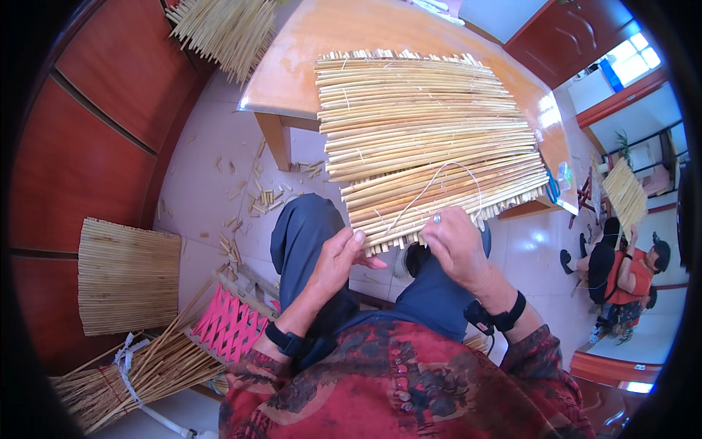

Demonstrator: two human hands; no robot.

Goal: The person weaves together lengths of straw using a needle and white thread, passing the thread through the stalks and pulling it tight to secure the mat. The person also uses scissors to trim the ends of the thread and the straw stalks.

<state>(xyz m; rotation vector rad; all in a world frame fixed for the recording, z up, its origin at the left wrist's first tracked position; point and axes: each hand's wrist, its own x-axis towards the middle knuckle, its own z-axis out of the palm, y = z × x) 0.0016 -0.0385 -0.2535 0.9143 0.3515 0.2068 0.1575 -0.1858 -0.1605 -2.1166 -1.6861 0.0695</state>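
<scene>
A mat of straw-coloured reed stalks (431, 121), stitched with short white threads, lies on the table and overhangs its near edge toward my lap. My left hand (342, 256) grips the mat's near left corner, thumb on top and fingers beneath. At the near edge, right of centre, my right hand (455, 245) is closed in a pinch, a ring on one finger. A white string (439, 173) rises from the mat in a loose loop and comes down at the right hand. Its end is hidden behind that hand.
The wooden table (289, 69) has blue-handled scissors (552, 186) at its right. Cut stalk pieces (263, 199) litter the floor. At left are another mat (130, 278), a tied reed bundle (121, 384) and a pink-strapped seat (228, 322). A person in orange (630, 278) sits far right, holding a mat.
</scene>
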